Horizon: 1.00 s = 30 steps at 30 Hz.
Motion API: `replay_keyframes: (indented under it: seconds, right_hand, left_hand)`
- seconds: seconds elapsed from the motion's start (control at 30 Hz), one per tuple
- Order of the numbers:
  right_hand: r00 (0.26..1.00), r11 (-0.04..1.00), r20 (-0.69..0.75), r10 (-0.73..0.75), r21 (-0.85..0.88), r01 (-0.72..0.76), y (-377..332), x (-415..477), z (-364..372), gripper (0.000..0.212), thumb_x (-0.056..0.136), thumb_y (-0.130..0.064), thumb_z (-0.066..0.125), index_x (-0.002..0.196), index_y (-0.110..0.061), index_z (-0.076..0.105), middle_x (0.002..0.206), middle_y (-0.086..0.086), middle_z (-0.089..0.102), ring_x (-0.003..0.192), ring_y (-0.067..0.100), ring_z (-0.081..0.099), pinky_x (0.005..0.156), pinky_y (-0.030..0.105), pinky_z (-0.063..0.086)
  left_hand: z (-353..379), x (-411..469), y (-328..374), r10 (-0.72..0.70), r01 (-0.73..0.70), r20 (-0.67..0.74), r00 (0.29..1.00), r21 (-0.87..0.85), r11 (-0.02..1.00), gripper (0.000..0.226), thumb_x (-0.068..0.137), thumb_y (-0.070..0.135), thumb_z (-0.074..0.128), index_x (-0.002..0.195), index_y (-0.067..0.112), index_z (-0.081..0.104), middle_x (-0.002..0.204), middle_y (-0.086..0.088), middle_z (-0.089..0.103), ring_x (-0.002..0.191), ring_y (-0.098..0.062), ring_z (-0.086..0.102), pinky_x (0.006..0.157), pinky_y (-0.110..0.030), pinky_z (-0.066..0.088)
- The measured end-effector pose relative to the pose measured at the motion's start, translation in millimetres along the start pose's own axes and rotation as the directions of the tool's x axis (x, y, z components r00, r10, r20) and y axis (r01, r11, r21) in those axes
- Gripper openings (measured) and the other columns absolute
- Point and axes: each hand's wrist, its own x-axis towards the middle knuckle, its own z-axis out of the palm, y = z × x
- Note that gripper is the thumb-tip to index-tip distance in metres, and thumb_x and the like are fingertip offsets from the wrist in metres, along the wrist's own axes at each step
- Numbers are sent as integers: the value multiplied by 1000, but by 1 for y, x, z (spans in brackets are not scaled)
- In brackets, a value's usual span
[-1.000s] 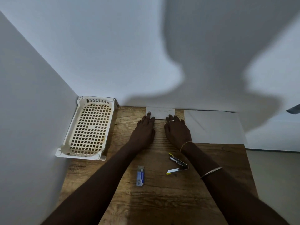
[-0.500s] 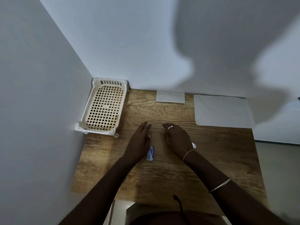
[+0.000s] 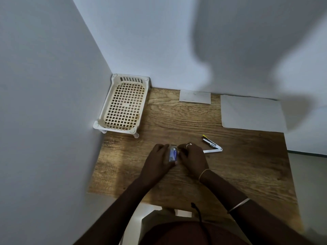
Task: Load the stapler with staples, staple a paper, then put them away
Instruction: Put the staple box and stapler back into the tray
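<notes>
A small blue staple box (image 3: 173,154) sits between my two hands in the middle of the wooden table (image 3: 230,167). My left hand (image 3: 157,160) holds its left side and my right hand (image 3: 192,157) pinches its right side. The stapler (image 3: 212,146), white with a yellow tip, lies swung open in a V just right of my right hand, untouched. A small white paper (image 3: 195,96) lies at the table's back edge. A larger white sheet (image 3: 251,113) lies at the back right.
A cream plastic mesh basket (image 3: 123,103) stands in the back left corner against the walls. White walls close the table on the left and at the back. The table's right edge drops to the floor.
Both hands drew back from the small paper at the back edge to the staple box and took hold of it. The stapler, hidden half a second ago, shows again.
</notes>
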Motion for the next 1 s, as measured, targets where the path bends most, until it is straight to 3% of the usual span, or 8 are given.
replay_keyframes:
  seconds: [0.27,0.63,0.77,0.9,1.0]
  right_hand:
    - [1000,1000,11,-11,-10,11,-6,4,3,16,91,-13,64,101,-13,76,98,13,69,96,30,65,86,44,50]
    - [998,999,63,-19,-41,21,-6,11,-4,21,89,-11,65,107,-13,76,104,9,72,101,25,66,91,34,48]
    - [997,998,74,4,-62,1,-8,20,-3,28,91,-12,63,117,-15,73,113,9,71,107,25,65,94,29,43]
    - [991,998,126,41,-62,-33,-13,28,-2,22,91,-16,64,108,-15,78,109,12,73,105,27,67,92,31,47]
    - [986,996,145,85,-44,-80,-15,31,-2,17,88,-15,66,100,-15,79,104,11,76,102,25,68,84,25,43]
  left_hand:
    - [-3,6,-5,103,-104,26,994,57,993,71,80,43,81,141,21,53,131,2,52,109,-12,57,83,-20,42]
    - [-5,13,-6,130,-132,35,991,61,989,64,74,42,86,128,21,61,125,6,54,103,-7,56,78,-19,42]
    - [-4,11,-7,114,-116,24,993,69,991,68,73,43,86,130,23,55,126,7,56,101,0,48,72,-6,32]
    - [-3,10,-6,81,-81,8,997,24,996,69,73,44,85,130,28,51,126,10,56,103,2,49,73,-4,31]
    - [0,11,-8,64,-64,3,998,1,998,78,73,45,85,139,26,48,134,9,56,107,6,45,76,-3,31]
